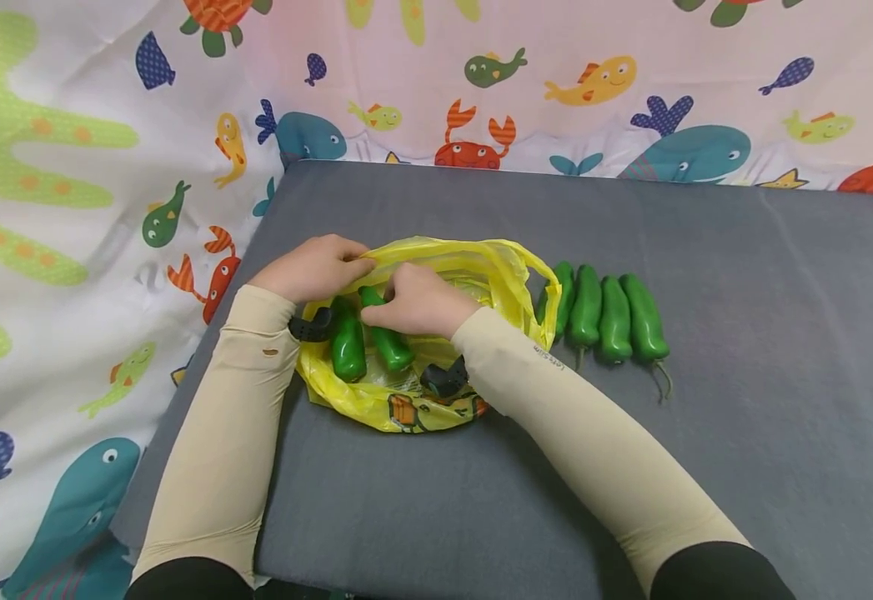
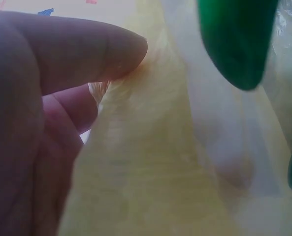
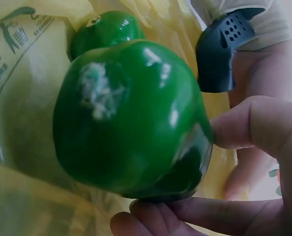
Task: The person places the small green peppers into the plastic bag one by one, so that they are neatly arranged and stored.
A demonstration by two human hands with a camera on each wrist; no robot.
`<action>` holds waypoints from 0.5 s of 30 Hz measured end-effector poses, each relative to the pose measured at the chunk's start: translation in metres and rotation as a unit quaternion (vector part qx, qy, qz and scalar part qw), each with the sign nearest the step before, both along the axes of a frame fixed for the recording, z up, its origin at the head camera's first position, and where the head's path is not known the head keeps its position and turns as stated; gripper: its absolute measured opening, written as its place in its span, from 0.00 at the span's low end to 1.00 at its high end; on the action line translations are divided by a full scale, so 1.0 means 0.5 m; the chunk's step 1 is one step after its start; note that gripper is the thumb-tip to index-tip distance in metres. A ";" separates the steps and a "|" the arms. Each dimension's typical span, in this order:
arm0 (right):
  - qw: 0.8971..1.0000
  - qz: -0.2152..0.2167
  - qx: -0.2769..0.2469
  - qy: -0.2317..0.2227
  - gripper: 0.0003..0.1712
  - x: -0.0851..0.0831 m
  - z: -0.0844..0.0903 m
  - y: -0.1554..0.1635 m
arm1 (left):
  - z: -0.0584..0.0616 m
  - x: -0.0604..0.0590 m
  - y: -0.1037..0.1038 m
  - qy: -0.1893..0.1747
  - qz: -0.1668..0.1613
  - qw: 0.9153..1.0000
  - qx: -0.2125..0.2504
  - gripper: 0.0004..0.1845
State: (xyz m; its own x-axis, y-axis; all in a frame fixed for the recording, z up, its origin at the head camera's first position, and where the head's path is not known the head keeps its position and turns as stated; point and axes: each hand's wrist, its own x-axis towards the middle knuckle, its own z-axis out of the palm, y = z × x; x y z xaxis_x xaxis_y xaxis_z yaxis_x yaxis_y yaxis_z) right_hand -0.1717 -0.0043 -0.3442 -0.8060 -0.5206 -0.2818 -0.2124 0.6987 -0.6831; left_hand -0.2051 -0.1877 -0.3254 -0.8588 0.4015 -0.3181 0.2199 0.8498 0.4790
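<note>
Inside yellow bag [image 1: 481, 275], right fingers [image 3: 244, 130] around green pepper [image 3: 131, 118]

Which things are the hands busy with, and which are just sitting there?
In use:
- yellow bag, its rim pinched by the left hand
- pepper, gripped by the right hand inside the bag
- second pepper, lying in the bag

Just there:
- four peppers in a row beside the bag
- grey mat
- fish-print cloth

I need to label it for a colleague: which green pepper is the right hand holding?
On the grey table lies a yellow plastic bag. Two glossy green peppers sit inside; the right hand grips the right-hand pepper, unlike four peppers lined up outside.
</note>
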 end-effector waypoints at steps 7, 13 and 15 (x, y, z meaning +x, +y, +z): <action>1.000 0.001 -0.015 -0.013 0.27 -0.002 -0.014 -0.012 | 0.001 0.000 0.004 -0.005 -0.002 1.000 0.005 0.19; 1.000 0.014 0.000 -0.013 0.27 -0.003 -0.020 -0.021 | 0.001 -0.001 0.004 0.000 -0.006 1.000 0.007 0.18; 1.000 0.019 0.006 -0.014 0.26 -0.004 -0.022 -0.024 | 0.001 0.000 0.003 0.002 -0.008 1.000 0.007 0.18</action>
